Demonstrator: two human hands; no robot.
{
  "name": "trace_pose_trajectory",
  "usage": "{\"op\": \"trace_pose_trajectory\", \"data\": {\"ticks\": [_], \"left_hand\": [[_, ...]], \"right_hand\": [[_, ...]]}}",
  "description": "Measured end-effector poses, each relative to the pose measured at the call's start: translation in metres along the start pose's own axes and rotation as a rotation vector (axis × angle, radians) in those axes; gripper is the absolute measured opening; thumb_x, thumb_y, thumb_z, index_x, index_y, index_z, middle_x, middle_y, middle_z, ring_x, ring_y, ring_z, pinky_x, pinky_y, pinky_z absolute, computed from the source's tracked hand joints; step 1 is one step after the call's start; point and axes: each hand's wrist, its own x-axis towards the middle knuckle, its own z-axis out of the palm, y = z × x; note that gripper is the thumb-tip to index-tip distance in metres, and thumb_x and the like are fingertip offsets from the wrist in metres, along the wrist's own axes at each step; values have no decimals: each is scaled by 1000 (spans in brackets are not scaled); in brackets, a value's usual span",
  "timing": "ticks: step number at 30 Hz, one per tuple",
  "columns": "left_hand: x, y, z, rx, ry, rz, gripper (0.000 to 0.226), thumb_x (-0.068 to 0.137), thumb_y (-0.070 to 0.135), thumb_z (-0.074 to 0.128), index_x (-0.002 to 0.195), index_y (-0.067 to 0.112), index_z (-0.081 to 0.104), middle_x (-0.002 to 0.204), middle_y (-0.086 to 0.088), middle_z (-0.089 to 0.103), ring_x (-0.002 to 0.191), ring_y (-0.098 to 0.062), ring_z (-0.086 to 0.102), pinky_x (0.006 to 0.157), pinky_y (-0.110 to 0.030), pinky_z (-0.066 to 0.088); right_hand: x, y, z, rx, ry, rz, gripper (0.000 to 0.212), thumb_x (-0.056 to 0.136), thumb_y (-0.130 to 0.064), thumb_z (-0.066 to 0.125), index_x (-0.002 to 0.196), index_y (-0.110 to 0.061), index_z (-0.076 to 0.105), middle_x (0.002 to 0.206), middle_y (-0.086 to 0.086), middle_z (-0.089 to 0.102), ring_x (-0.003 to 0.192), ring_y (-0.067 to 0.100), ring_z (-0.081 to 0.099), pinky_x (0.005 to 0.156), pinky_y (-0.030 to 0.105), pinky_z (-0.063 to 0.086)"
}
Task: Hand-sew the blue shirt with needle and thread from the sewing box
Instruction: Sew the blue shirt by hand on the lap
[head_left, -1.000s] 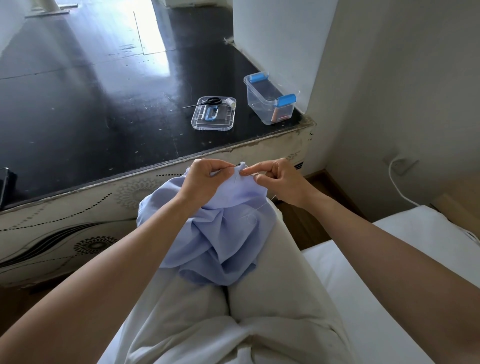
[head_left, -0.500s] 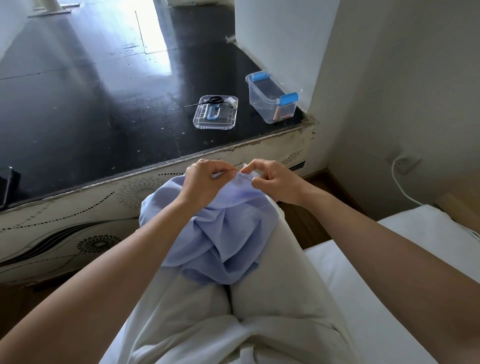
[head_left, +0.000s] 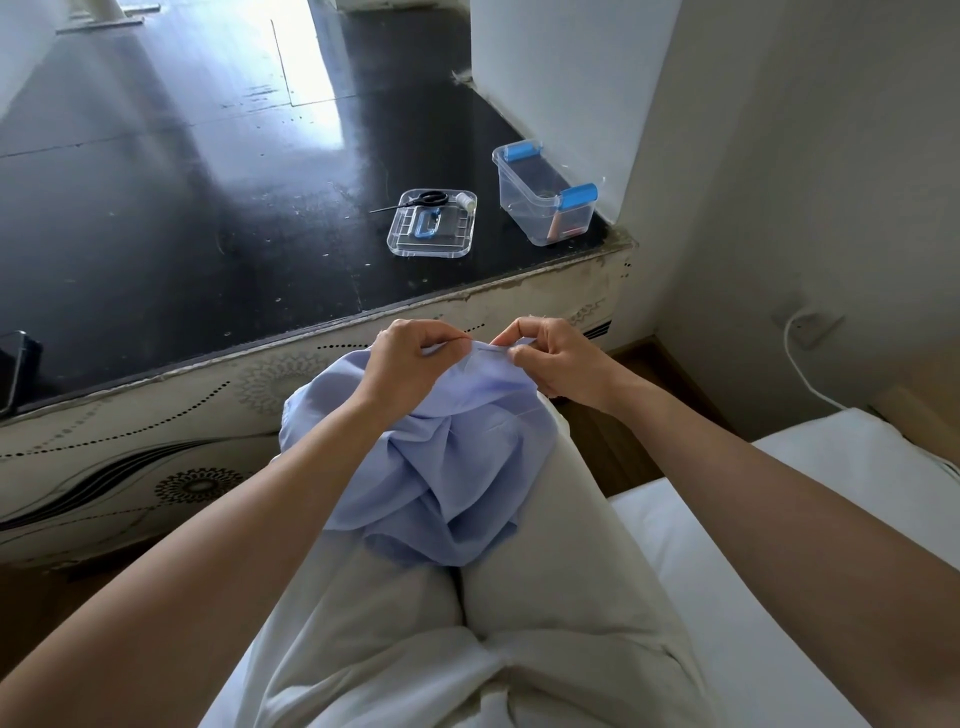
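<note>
Black raised surface (head_left: 156, 208) lies beyond your grip. Blue shirt (head_left: 441, 467) is bunched on your lap below the grip, over pale trousers (head_left: 545, 597). Your left hand (head_left: 405, 364) and right hand (head_left: 556, 364) each pinch the shirt's top fold, fingers curled, thumbs nearly meeting. Sewing box (head_left: 540, 208), lid off, is well beyond the right hand; its lid (head_left: 431, 228) lies left of it, carrying scissors (head_left: 431, 197) and thread spool (head_left: 466, 200). A thin needle (head_left: 491, 349) shows between the pinches; what holds it is unclear.
</note>
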Motion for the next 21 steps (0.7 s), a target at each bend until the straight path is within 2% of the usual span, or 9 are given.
{"op": "trace_pose_trajectory", "data": {"ticks": [2,6,9,12,15,21], "left_hand": [[0,0,0,-31,-12,-21,12,91,17,66,98,15,76,91,0,72,89,-23,67,78,-34,57],[-4,7,-1,-168,-27,-96,12,91,11,65,98,15,75,90,-3,71,86,-19,65,81,-38,55],[-7,14,-2,-282,-48,-172,11,92,9,64,97,15,73,90,-7,70,85,-18,62,82,-38,55],[-9,17,-3,-361,-78,-219,10,93,10,63,95,12,72,91,-7,69,84,-15,60,77,-32,54],[-11,17,-4,-461,-123,-278,10,94,12,63,94,12,72,89,-5,69,81,-12,61,71,-24,52],[-13,18,-3,-620,-166,-379,13,93,15,63,86,14,73,77,0,69,72,-9,62,64,-19,52]], "right_hand": [[-1,1,-1,26,-10,14,17,101,-12,47,111,-10,61,82,2,59,70,11,58,58,13,48],[-4,-1,-1,96,-14,32,17,102,-12,46,111,-10,60,86,8,59,68,12,57,58,14,48],[-6,-1,0,150,-24,38,17,102,-13,46,111,-12,61,93,17,59,78,27,56,61,19,47],[-7,0,-1,200,-34,34,17,103,-14,45,108,-15,62,94,25,56,79,30,52,60,20,44],[-7,0,-2,241,-48,30,17,103,-13,45,107,-14,62,84,18,52,72,30,46,56,19,40],[-7,4,-1,317,-86,19,16,102,-14,45,109,-9,59,78,12,52,61,16,44,55,19,39]]}}
